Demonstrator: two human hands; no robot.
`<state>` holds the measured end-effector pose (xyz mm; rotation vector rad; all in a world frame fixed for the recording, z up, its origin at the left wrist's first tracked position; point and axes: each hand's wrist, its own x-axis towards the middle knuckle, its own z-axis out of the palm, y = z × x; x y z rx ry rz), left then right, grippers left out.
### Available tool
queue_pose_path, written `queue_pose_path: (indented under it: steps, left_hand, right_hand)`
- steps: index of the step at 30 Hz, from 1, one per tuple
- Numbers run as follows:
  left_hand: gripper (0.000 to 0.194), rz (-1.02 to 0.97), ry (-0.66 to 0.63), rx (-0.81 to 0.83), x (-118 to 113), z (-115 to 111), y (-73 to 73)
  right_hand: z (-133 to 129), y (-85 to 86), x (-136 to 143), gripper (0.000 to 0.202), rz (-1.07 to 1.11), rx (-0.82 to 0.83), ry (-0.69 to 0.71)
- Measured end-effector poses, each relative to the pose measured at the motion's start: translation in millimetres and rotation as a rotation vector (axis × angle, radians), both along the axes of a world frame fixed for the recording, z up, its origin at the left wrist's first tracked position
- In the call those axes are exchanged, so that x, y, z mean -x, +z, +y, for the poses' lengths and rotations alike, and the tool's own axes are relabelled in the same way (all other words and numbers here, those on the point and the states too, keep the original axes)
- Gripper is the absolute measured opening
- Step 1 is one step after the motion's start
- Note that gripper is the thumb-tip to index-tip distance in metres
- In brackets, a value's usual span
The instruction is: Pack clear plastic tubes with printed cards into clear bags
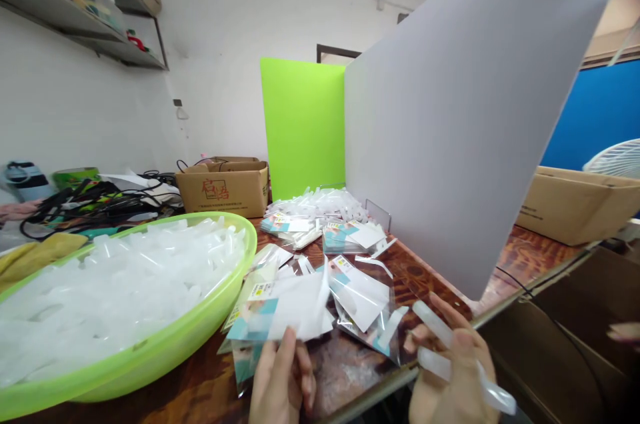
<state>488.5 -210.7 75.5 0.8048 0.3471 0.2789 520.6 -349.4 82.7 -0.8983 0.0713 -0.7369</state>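
My left hand [283, 377], thumb on top, pinches the lower edge of a clear plastic bag [275, 314] with a blue-and-white printed card inside. My right hand [457, 371] is closed around translucent white plastic pieces [434, 324], which stick out between the fingers; their exact kind is unclear. Between the hands lies another clear bag with a printed card [363, 297], a white strip [393, 327] resting on it. Beyond are a stack of printed cards [350, 237] and a heap of translucent white pieces [323, 203].
A green basin [225, 301] full of similar translucent pieces stands at the left. A cardboard box [223, 191] sits behind it, beside tangled cables [120, 201]. A tall grey partition [435, 111] rises on the right, with a green panel [303, 124] at the back.
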Motion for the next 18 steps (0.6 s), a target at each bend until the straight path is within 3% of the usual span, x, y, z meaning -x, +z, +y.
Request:
queue_pose_path:
  steps: [3,6,14,16,18]
  left_hand:
    - [0.043,-0.049,-0.017,-0.07,-14.9,-0.6,19.6]
    - [0.043,-0.003,-0.059,-0.086,-25.6,2.9,25.9]
    - [0.04,-0.074,0.098,-0.038,-19.7,-1.2,5.8]
    - [0.042,-0.07,0.132,-0.12,-13.2,-1.4,0.4]
    - [0.042,-0.034,0.199,-0.337,-5.1,0.0,-6.1]
  right_hand:
    - [-12.9,5.1,0.3,0.037,-0.007,-0.058,-0.095]
    - [-17.1,6.3,-1.8,0.035,0.049,-0.116,-0.132]
    - [-14.6,5.8,-7.0,0.046,0.095,-0.144,-0.055]
    - [-14.2,4.6,-7.4,0.041,0.083,-0.132,-0.062]
    - [-14.1,3.4,-7.7,0.037,0.076,-0.114,-0.063]
